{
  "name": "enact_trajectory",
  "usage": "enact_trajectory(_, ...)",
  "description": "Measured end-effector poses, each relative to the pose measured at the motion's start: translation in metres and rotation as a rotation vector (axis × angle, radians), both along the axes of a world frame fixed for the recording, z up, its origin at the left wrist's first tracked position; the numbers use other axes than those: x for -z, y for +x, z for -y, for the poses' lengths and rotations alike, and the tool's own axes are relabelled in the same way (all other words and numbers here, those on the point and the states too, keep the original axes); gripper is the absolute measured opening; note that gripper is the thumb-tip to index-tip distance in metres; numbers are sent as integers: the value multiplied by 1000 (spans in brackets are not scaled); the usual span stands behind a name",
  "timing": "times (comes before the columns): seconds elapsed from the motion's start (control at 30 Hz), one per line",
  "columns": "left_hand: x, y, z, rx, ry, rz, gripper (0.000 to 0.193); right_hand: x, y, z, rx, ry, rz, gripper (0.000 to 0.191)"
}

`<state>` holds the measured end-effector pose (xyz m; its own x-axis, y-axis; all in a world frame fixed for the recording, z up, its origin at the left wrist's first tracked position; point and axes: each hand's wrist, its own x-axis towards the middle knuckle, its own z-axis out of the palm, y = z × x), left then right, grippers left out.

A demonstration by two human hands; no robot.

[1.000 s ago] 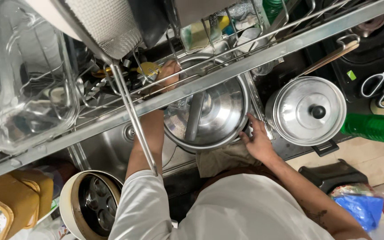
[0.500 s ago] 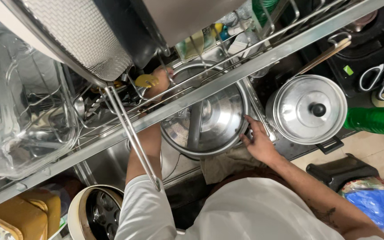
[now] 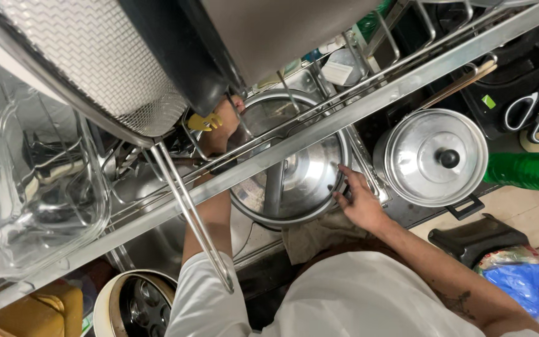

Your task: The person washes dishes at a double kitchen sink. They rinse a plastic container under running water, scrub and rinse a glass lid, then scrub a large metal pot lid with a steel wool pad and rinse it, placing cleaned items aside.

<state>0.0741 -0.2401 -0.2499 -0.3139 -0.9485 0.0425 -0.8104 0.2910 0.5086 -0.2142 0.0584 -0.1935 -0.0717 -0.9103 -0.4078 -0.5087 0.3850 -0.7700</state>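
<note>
Gripping: large steel pot [image 3: 294, 181] is held in the sink [image 3: 157, 237] under a dish rack [image 3: 407, 68] | right hand [image 3: 360, 203] fingers curled on rim | left hand [image 3: 223, 128], grip unclear, reaches far side | view has shifted nearer since earlier; pot remains steadied.

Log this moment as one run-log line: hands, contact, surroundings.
left hand: at far rim of large steel pot, partly hidden by rack rail | right hand: gripping near rim | pot: in sink | lidded pot: right, untouched
</note>
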Motion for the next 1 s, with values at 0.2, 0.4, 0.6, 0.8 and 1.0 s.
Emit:
enact_trajectory(0.2,28,9,0,85,-102,-47,4,-2,1,-1,-3,-25,-29,70)
enact_trajectory(0.4,48,24,-40,-194,-179,-202,17,-2,-5,-7,-27,-91,-51,69)
enact_trajectory(0.6,61,40,-135,-694,-218,-268,29,-3,3,-12,-79,-99,-23,60)
enact_trajectory(0.8,53,66,-228,-1054,-314,-157,42,5,25,-6,-176,-113,138,51)
enact_trajectory(1.0,13,43,-220,-830,-271,-794,32,13,80,34,74,346,740,50)
